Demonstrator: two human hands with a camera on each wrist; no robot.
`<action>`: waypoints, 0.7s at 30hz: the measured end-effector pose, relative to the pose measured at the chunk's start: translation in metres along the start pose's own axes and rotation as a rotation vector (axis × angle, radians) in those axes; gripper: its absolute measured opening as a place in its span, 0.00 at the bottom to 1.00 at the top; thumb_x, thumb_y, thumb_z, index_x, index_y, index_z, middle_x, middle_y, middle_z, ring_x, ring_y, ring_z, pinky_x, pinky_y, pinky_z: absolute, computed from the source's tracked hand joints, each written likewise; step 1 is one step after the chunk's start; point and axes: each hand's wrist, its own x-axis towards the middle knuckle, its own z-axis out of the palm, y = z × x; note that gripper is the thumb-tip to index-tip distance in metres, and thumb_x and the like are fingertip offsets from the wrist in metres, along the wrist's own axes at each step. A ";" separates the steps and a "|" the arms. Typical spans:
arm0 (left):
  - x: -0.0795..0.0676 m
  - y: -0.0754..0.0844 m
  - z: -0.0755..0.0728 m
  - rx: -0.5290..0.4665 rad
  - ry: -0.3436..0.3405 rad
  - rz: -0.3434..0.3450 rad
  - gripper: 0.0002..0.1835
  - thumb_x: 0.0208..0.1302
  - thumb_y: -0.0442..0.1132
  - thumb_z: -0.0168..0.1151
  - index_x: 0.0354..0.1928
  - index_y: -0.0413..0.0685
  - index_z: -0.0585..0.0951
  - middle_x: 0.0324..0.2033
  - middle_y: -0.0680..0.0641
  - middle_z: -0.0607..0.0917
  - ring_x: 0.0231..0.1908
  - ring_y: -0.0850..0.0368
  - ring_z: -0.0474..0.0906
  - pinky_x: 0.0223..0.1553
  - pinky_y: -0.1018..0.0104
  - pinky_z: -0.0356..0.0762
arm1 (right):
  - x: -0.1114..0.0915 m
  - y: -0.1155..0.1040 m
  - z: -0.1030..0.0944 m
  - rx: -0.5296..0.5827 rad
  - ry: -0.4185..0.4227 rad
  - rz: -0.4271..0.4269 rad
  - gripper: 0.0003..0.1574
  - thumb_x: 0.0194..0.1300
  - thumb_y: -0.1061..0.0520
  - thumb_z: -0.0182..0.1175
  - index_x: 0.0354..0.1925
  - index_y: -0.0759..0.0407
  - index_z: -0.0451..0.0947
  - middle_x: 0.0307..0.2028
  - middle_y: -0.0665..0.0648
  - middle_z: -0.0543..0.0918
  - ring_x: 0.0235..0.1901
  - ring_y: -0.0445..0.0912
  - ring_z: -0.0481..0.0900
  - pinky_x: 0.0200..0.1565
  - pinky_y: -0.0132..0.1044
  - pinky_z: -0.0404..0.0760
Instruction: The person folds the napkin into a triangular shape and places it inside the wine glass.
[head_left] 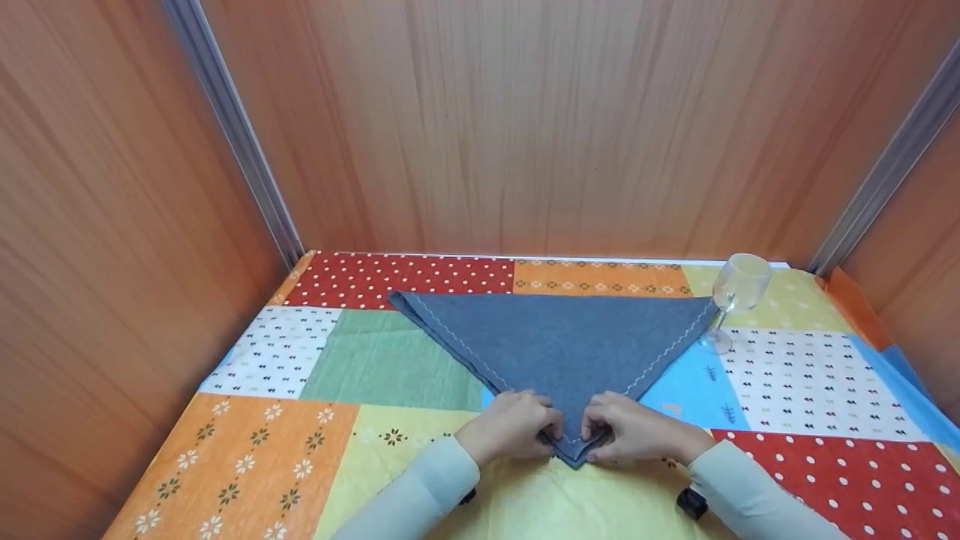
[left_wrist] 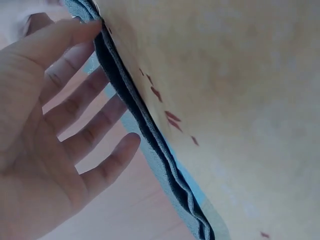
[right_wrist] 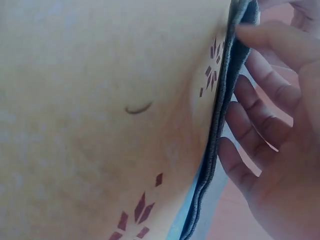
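A dark grey cloth napkin (head_left: 555,337) with pale zigzag stitching lies folded into a triangle, its long edge at the back and its point toward me. My left hand (head_left: 517,424) pinches the left edge close to that point. Opposite it, my right hand (head_left: 634,427) pinches the right edge. Between the hands the tip shows stacked layers. Up close in the left wrist view, the thumb meets the layered napkin edge (left_wrist: 150,132) while the fingers spread over the upper face. The right wrist view has the thumb likewise at the napkin edge (right_wrist: 220,110).
A clear stemmed glass (head_left: 741,283) stands at the back right, overlapping the napkin's right corner in the head view. Under everything is a colourful patchwork tablecloth (head_left: 405,360). Wood-grain panels (head_left: 480,127) enclose the table at the back and both sides.
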 end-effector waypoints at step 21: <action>0.003 0.010 0.003 0.005 -0.023 0.020 0.12 0.55 0.60 0.74 0.35 0.65 0.88 0.32 0.62 0.79 0.32 0.64 0.73 0.27 0.70 0.67 | 0.001 -0.002 0.006 -0.026 -0.010 0.037 0.05 0.70 0.42 0.62 0.37 0.37 0.78 0.35 0.43 0.73 0.36 0.40 0.67 0.37 0.34 0.71</action>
